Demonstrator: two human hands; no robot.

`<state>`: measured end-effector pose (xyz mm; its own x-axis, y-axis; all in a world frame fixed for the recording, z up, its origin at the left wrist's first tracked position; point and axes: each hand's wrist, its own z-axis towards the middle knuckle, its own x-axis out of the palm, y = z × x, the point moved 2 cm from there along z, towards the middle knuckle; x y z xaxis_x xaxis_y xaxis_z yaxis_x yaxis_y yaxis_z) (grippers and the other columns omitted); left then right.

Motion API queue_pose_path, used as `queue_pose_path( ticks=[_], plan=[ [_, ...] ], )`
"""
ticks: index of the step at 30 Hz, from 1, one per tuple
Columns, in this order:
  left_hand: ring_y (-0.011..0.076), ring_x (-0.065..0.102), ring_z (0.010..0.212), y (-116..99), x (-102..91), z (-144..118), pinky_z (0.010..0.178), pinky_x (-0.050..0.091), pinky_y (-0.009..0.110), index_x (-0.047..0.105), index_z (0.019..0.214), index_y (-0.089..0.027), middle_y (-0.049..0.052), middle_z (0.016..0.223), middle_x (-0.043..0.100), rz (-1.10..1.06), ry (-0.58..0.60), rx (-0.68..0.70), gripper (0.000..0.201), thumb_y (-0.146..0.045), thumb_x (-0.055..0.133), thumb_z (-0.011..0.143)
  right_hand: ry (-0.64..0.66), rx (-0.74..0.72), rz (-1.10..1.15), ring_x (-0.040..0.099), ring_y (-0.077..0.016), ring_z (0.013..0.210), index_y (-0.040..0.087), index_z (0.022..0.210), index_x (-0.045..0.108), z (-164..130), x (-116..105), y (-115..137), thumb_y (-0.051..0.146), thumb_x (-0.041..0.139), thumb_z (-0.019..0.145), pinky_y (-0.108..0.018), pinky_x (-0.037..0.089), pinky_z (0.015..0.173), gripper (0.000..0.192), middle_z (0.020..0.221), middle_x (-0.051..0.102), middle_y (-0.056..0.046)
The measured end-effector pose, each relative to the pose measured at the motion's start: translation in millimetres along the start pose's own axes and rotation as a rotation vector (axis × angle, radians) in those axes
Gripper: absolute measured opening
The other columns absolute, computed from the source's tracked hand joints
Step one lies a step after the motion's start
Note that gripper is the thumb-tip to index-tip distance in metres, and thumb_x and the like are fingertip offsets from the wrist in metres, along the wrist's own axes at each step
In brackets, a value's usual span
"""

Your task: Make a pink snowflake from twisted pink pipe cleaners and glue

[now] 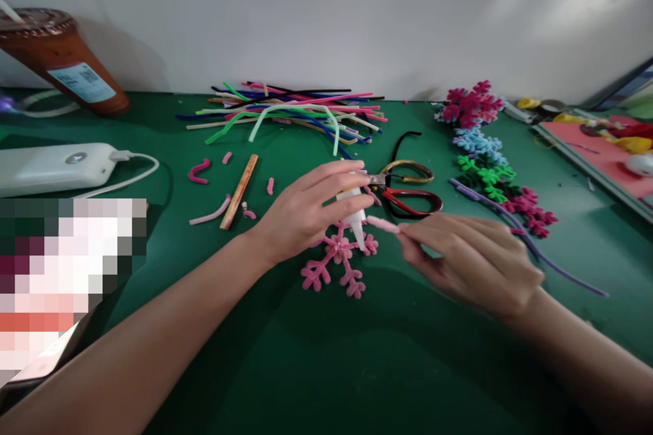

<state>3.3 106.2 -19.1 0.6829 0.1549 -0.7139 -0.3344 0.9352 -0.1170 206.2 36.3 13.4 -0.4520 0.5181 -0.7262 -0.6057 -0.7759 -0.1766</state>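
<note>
Our left hand (pixel 306 214) grips a small white glue bottle (pixel 354 213), nozzle down on the pink pipe-cleaner snowflake (pixel 337 259) lying flat on the green table (pixel 357 353). Our right hand (pixel 472 262) pinches a short pink pipe-cleaner piece (pixel 382 223) just beside the nozzle (scissors (pixel 408 190) lie close behind).

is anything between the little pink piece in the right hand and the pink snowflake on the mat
Only the white glue bottle, held tip-down by the left hand over the pink snowflake. The pink piece, pinched by the right hand, sits just right of the bottle's tip; nothing else visible lies between.
</note>
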Motion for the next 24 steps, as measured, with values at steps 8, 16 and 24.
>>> queue_pose_path(
  ticks=[8, 16, 24],
  plan=[
    [0.0204, 0.065, 0.090, 28, -4.3, -9, 0.074, 0.054, 0.032, 0.056, 0.111, -0.019, 0.006, 0.103, 0.068, 0.021, -0.272, -0.667, 0.032, -0.028, 0.065, 0.082, -0.003, -0.183, -0.062, 0.062, -0.0153, 0.055, 0.018, 0.073, 0.066, 8, -16, 6, 0.008, 0.069, 0.076, -0.029, 0.053, 0.051, 0.010, 0.058, 0.066, -0.001],
    [0.0207, 0.064, 0.077, 37, 2.9, -13, 0.066, 0.050, 0.033, 0.060, 0.101, -0.018, 0.003, 0.088, 0.069, 0.015, -0.131, -0.817, 0.029, -0.028, 0.070, 0.075, -0.028, -0.414, 0.009, 0.059, -0.0128, 0.053, 0.017, 0.070, 0.073, 12, -13, 37, 0.011, 0.074, 0.071, -0.026, 0.048, 0.045, 0.006, 0.053, 0.062, 0.002],
    [0.0225, 0.061, 0.097, 31, -2.3, -10, 0.075, 0.050, 0.033, 0.046, 0.125, -0.021, 0.007, 0.112, 0.062, -0.004, -0.258, -0.737, 0.060, -0.040, 0.071, 0.074, 0.020, -0.420, 0.034, 0.060, -0.0130, 0.055, 0.016, 0.074, 0.074, 14, -17, 38, 0.014, 0.073, 0.073, -0.026, 0.048, 0.047, 0.002, 0.056, 0.063, 0.001]
  ],
)
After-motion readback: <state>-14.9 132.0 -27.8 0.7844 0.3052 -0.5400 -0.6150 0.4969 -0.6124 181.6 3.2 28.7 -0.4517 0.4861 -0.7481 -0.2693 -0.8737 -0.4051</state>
